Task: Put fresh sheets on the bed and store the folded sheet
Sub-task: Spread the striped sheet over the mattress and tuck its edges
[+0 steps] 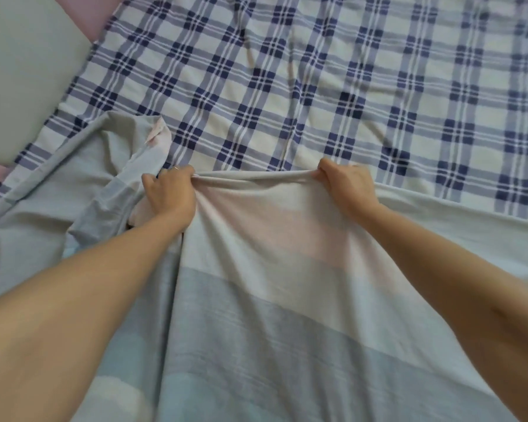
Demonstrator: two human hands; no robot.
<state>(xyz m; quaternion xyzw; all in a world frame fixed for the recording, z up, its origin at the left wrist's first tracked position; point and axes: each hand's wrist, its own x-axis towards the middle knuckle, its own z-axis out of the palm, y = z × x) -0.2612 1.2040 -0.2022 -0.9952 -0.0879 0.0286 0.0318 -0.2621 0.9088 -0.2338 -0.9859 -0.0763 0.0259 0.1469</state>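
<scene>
— How far along is the person?
— Partway, it seems. The soft sheet banded in pale blue, grey and pink (272, 269) covers only the near part of the bed. The blue-and-white checked cotton sheet (317, 71) lies bare beyond it.
— And the hands?
— The left hand (169, 193) and right hand (346, 185) each clench the banded sheet's far edge, drawn taut between them. Its left corner lies crumpled.
— What remains?
— Spreading it, probably. No folded sheet is in view.

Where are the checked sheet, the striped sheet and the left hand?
checked sheet (317, 71): head view, its flat middle.
striped sheet (256, 312): head view, its wide grey-blue band.
left hand (171, 193): head view, back of the hand gripping the striped sheet.
</scene>
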